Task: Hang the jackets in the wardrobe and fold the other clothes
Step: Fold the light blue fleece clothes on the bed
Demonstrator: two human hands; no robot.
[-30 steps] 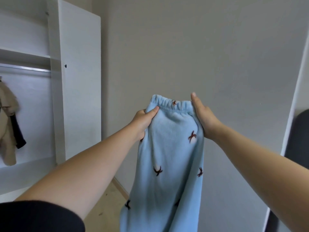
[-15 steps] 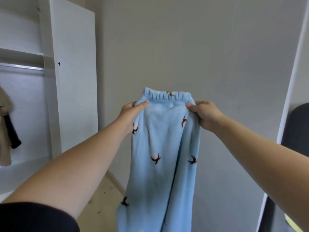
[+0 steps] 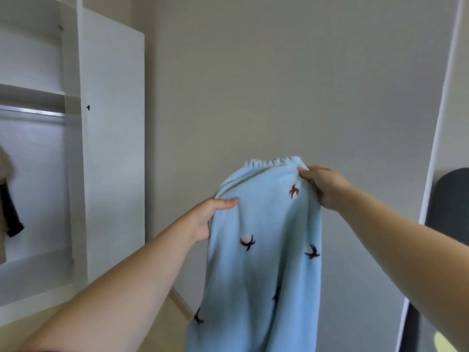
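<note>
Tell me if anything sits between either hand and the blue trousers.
Nothing visible does. The left hand already pinches the left edge of the blue trousers, and the right hand grips them just under the gathered waistband. The garment hangs free in front of the wall.

The light blue trousers run off the bottom edge well below the fingers, so their legs and hems go unseen, and the cloth hides the fingers of the left hand and of the right hand that lie behind it. Far to the left of the fingers, a beige jacket in the wardrobe is cut by the left edge. To the right of the fingers, a dark rounded shape is cut by the right edge and cannot be identified.
</note>
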